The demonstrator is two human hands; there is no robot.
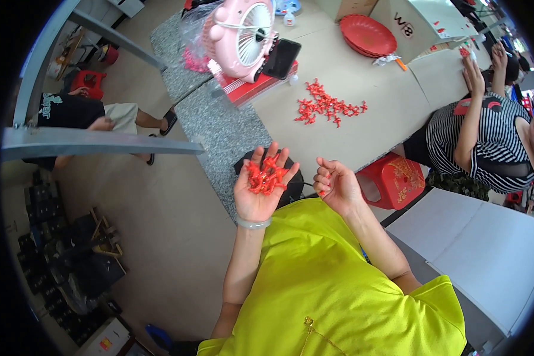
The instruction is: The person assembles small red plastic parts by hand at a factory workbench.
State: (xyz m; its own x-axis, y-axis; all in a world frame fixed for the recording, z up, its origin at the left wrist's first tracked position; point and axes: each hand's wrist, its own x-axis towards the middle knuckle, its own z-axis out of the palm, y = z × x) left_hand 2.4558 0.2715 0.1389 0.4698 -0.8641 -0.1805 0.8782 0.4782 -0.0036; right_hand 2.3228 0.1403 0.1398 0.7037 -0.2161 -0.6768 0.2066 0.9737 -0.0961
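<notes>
My left hand (pixel 255 206) is turned palm up with its fingers spread, and a small heap of glossy red plastic-looking pieces (pixel 268 177) lies in the palm. To its right, my right hand (pixel 342 188) is held up with the fingers curled in. Specks of red show at those fingers, too small to name. On the table (pixel 279 121) beyond both hands lies a loose pile of similar branching red pieces (pixel 326 105). A pale bangle (pixel 253 223) circles my left wrist.
A pink fan (pixel 234 41) and a dark phone (pixel 282 58) stand on a red box (pixel 252 88). Stacked red plates (pixel 368 37) are at the back. A red stool (pixel 393 181) is at right. One person (pixel 480 133) sits at right; another (pixel 80 115) is at left.
</notes>
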